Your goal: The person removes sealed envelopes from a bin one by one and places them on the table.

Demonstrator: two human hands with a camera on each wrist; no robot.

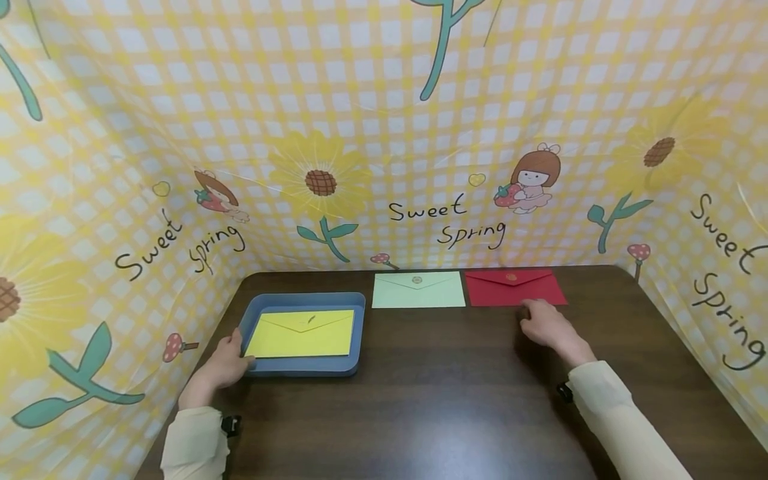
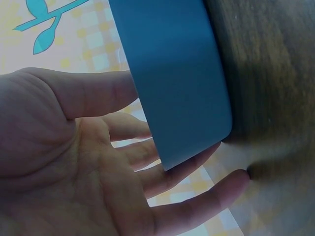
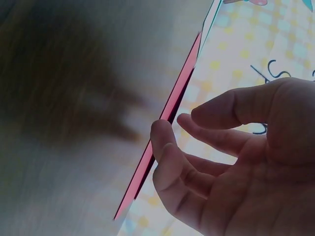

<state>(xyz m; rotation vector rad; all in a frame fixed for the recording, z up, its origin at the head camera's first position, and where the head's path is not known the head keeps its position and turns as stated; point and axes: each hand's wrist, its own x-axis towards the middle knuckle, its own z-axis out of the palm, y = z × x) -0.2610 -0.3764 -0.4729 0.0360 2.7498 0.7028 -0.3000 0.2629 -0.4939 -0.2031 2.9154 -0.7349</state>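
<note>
A yellow envelope point(image 1: 305, 340) lies inside a blue tray point(image 1: 300, 366) at the left of the table. My left hand point(image 1: 225, 362) is at the tray's left front corner; in the left wrist view the hand point(image 2: 103, 167) has its thumb on one side of the tray wall point(image 2: 179, 88) and its fingers spread around the corner. A red envelope point(image 1: 510, 292) lies at the back right. At its front edge is my right hand point(image 1: 549, 327); in the right wrist view the hand point(image 3: 221, 162) has bent fingers by the red envelope point(image 3: 174, 101), with nothing visibly pinched.
A pale green envelope point(image 1: 418, 295) lies left of the red one, close beside it at the table's back edge. The dark wooden table point(image 1: 420, 400) is bordered at the back and sides by a checked yellow cloth point(image 1: 384, 133).
</note>
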